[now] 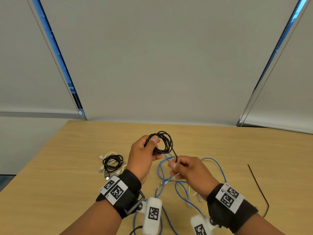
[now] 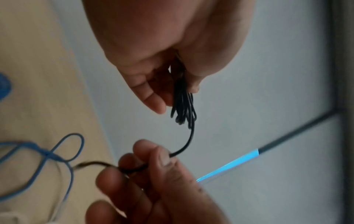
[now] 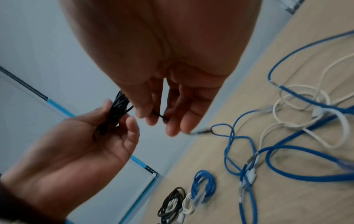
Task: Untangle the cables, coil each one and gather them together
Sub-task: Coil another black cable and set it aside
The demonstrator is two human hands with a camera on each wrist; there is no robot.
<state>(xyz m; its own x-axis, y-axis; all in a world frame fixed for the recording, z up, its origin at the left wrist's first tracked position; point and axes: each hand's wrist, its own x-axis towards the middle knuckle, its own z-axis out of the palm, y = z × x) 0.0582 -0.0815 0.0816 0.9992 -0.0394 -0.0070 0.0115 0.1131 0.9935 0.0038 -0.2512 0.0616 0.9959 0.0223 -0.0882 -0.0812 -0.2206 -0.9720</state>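
I look down on a light wood-grain table (image 1: pixel 220 150) set against pale grey roller blinds (image 1: pixel 160 56) with bead chains hanging at their edges. Largest of the things on it is a loose blue network cable tangle (image 1: pixel 218 167), sprawled in open loops in front of me and crossing itself several times, with a thin white cable (image 3: pixel 298 106) threaded through it. To my left lies a small pile of finished coils: a black coiled cable (image 1: pixel 112 161) resting on a cream-white coiled cable (image 1: pixel 110 154), and, in the right wrist view, a tight blue coil (image 3: pixel 203 186) just beside them. A thin black cable tie (image 1: pixel 259 187) lies well apart on the right side of the table.

My left hand (image 1: pixel 144 155) is raised above the table and grips a half-wound black cable coil (image 1: pixel 162 141), thumb pressed over the bundled strands, fingers curled beneath. The coil stands roughly upright, clear of the tabletop. One free strand runs from it down to my right hand (image 1: pixel 188 168), which pinches that black tail between thumb and forefinger; the rest of those fingers are loosely curled around it. The tail's end pokes out past my fingers near a blue loop; whether they touch I cannot tell. Black straps with printed square markers (image 1: pixel 116 192) wrap both wrists.
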